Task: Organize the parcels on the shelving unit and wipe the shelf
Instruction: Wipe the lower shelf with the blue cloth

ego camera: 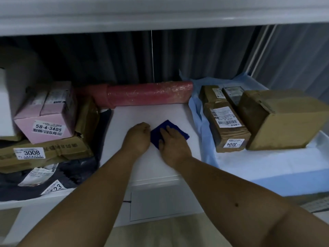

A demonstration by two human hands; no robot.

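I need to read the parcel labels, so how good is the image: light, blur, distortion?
Head view: dim, bluish light; the shelf bows from wide-angle distortion; soft blur throughout, so only large digits read, like 3008 on the flat brown parcel; glare on the red wrapped roll; fine print is unreadable.

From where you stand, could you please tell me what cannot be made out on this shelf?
Head view only:
- Folded dark blue cloth: near part hidden under the right hand.
- Left hand: fist curled, so whether it grips anything is hidden.
- Dark grey plastic mailer bag: number label cut off by its own fold, only "23" readable.
- Brown cardboard box labelled 3004: barcode print too small.
- Red film-wrapped roll: left end blurred.
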